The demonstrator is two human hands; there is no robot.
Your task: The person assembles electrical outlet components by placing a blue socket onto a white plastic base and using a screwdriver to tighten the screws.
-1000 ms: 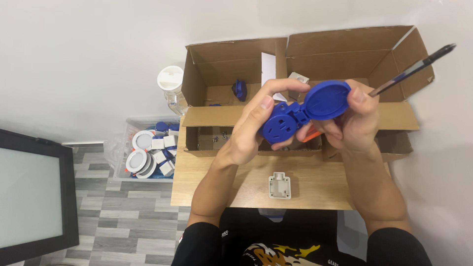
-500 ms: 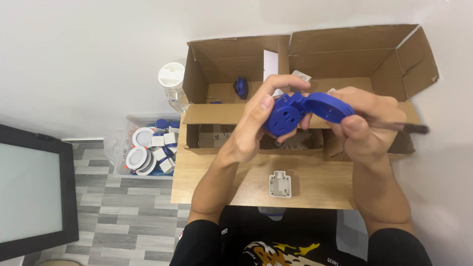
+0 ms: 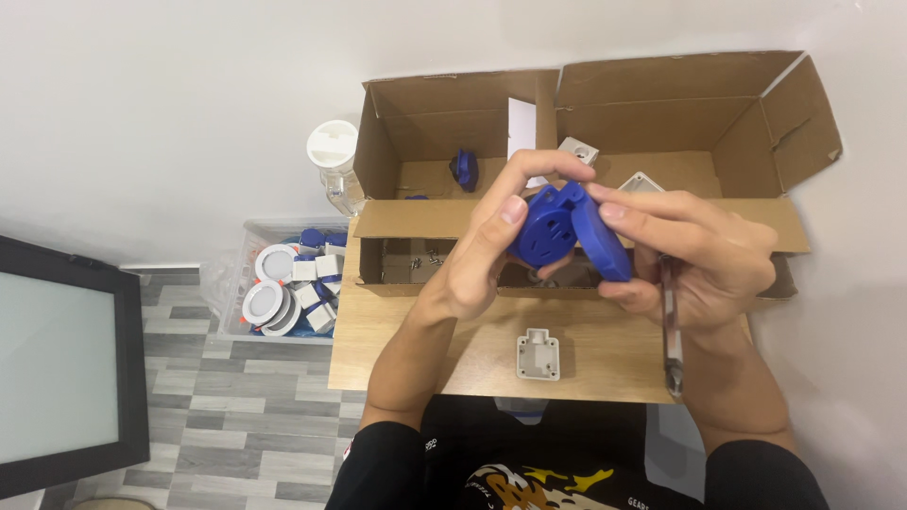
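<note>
Wooden table [image 3: 605, 354] is sitting under your hands, with open boxes [image 3: 661, 123] behind. Your left hand [image 3: 482, 260] is gripping the blue socket [image 3: 546, 227] above the table, and your right hand [image 3: 704, 260] is pinching its lid [image 3: 600, 236] while holding a screwdriver [image 3: 671, 326].

A light wooden counter [image 3: 605, 354] is carrying the work, butting up against a white wall; a small pale grey square plastic base plate [image 3: 538, 353] is lying flat on its bare front part; two open brown cardboard boxes [image 3: 661, 123] are sitting side by side along its far edge, flaps folded outward; beside the counter, a grey wood-patterned floor [image 3: 189, 416] is bearing a clear plastic tub [image 3: 283, 288] of round white and blue fittings; a clear jar with a white lid [image 3: 333, 161] is standing just behind the tub.
</note>
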